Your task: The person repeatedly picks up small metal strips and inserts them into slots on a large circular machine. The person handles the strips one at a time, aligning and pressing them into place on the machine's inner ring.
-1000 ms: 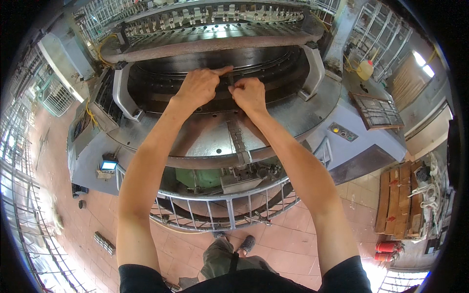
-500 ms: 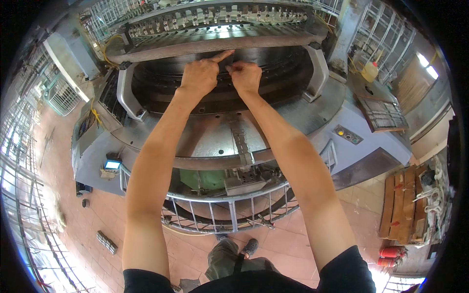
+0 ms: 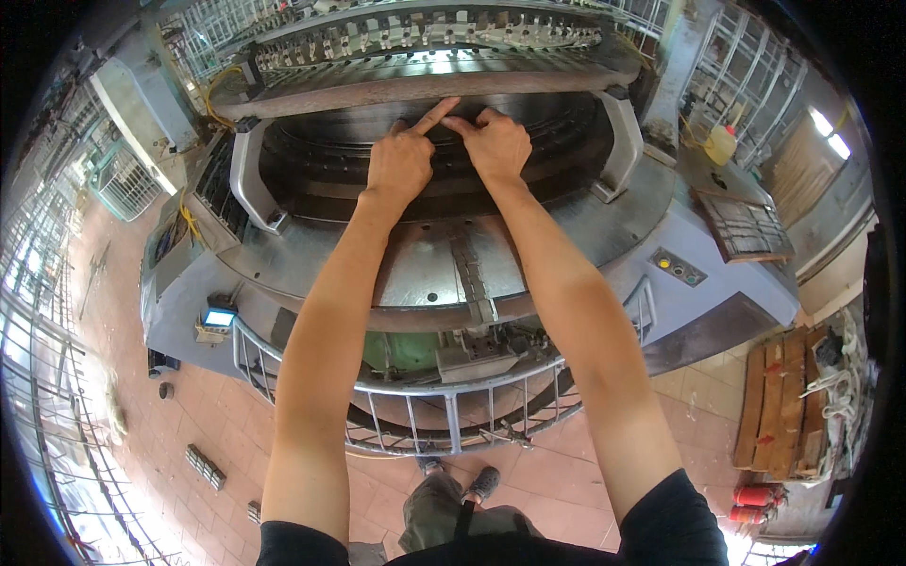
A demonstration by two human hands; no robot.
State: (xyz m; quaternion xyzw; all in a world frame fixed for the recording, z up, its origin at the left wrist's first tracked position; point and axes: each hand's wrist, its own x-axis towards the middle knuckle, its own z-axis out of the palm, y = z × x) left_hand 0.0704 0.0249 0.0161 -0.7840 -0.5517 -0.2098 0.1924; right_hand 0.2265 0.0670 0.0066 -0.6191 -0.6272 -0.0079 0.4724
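Observation:
Both my arms reach forward into the gap beneath the rim of a large circular knitting machine [image 3: 434,94]. My left hand [image 3: 401,165] has its index finger stretched up and to the right, its tip at the dark inner surface [image 3: 349,130] just under the rim; the other fingers are curled. My right hand [image 3: 497,148] is close beside it, with the thumb pointing left toward that index finger and the other fingers bent. Nothing shows in either hand, though the right fingertips are partly hidden.
A silver bracket stands at each side of the gap, left [image 3: 253,179] and right [image 3: 618,146]. A curved metal railing [image 3: 453,420] runs below my arms. A button panel [image 3: 678,266] is at the right, a small lit screen [image 3: 219,318] at the left. Wooden boards [image 3: 779,406] stand at far right.
Both hands have shifted slightly to the right in view. My right hand has turned, and its thumb now stands out from the fingers, which were bunched together before.

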